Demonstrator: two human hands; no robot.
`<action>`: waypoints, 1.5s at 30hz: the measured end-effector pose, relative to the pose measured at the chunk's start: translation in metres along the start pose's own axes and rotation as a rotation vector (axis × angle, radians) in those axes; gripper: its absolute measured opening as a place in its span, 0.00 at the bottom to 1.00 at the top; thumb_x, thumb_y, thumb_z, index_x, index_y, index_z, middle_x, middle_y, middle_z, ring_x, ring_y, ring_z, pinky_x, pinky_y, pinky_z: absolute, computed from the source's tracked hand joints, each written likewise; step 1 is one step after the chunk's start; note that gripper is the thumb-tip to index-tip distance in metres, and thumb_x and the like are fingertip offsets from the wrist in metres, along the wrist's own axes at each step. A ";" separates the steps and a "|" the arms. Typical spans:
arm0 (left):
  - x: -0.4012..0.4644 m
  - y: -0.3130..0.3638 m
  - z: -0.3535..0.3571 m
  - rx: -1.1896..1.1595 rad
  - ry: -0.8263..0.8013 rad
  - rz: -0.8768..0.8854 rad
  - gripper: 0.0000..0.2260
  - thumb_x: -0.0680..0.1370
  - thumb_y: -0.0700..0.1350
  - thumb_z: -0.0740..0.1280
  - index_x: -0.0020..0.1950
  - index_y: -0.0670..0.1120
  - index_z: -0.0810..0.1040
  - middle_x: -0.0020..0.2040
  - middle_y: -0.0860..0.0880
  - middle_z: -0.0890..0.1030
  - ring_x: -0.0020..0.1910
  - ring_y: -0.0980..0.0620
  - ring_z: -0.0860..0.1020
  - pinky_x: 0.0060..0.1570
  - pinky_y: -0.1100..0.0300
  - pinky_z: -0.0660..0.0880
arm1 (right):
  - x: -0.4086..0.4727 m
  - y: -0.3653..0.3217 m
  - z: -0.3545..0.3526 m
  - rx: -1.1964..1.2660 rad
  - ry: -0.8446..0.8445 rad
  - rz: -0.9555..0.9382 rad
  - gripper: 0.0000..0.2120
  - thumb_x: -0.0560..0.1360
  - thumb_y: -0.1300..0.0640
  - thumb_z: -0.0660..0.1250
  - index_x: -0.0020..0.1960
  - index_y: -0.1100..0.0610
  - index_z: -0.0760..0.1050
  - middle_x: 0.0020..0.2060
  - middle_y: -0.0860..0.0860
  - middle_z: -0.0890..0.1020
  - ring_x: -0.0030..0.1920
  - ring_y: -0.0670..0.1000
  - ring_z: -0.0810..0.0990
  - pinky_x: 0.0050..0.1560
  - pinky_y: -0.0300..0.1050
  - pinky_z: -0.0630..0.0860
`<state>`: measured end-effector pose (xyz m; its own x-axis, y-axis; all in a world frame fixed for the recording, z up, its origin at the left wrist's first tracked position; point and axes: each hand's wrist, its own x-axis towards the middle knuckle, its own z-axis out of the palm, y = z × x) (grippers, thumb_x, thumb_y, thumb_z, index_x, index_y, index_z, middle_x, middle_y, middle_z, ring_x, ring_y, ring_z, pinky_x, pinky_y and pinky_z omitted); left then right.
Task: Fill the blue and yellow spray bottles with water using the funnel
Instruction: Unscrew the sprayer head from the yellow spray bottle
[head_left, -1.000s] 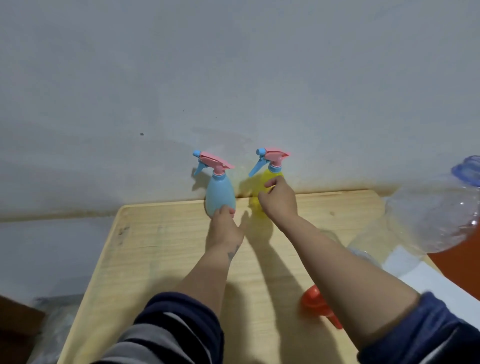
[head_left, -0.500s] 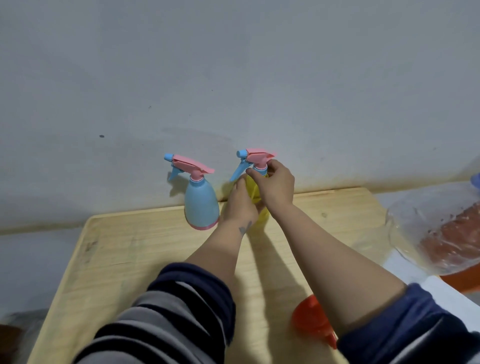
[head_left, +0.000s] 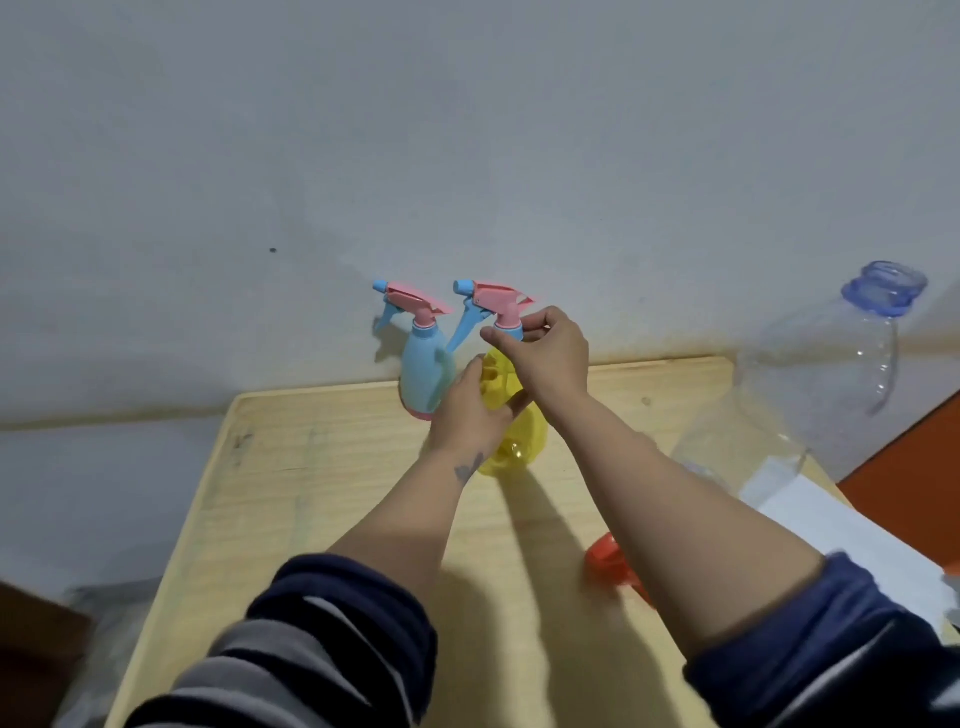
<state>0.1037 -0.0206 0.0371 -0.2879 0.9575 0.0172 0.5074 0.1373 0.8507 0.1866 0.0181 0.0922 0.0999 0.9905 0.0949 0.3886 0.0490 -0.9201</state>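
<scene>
Left hand (head_left: 470, 410) grips the yellow bottle (head_left: 511, 415) to steady it while right hand (head_left: 545, 348) pinches its pink sprayer head (head_left: 498, 306), likely to unscrew it

both arms stretched forward | left hand (head_left: 470, 410) curled round something, thumb up | right hand (head_left: 545, 353) just above it, fingertips pinching

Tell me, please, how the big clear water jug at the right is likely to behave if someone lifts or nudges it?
The clear water jug looks thin-walled plastic, so it may flex under a grip. How much water it holds is hard to tell; if nearly empty, it is probably light for its size. It is tall and stands at the edge of the wooden table, so a nudge might tip it.
</scene>
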 end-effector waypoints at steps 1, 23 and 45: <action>-0.011 -0.001 -0.005 0.007 -0.001 -0.009 0.25 0.71 0.59 0.70 0.65 0.53 0.70 0.60 0.53 0.78 0.60 0.49 0.77 0.57 0.50 0.75 | -0.010 -0.002 -0.001 0.010 -0.010 -0.002 0.17 0.64 0.47 0.78 0.43 0.54 0.73 0.39 0.49 0.82 0.42 0.50 0.82 0.48 0.51 0.79; -0.175 -0.015 -0.065 -0.162 -0.096 -0.028 0.14 0.73 0.54 0.71 0.55 0.50 0.77 0.50 0.54 0.82 0.51 0.53 0.80 0.52 0.57 0.75 | -0.181 -0.018 -0.034 0.203 -0.254 -0.002 0.18 0.70 0.49 0.73 0.52 0.57 0.72 0.47 0.52 0.83 0.45 0.50 0.80 0.43 0.45 0.75; -0.181 0.008 -0.054 0.002 -0.028 -0.062 0.28 0.64 0.64 0.70 0.60 0.54 0.74 0.52 0.56 0.81 0.50 0.52 0.80 0.54 0.50 0.78 | -0.170 -0.022 -0.048 0.303 -0.250 0.032 0.19 0.73 0.50 0.71 0.59 0.56 0.71 0.46 0.46 0.77 0.46 0.44 0.77 0.44 0.38 0.72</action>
<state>0.1153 -0.2064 0.0690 -0.2957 0.9540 -0.0503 0.4910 0.1969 0.8486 0.2048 -0.1574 0.1140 -0.1330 0.9911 0.0033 0.0975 0.0164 -0.9951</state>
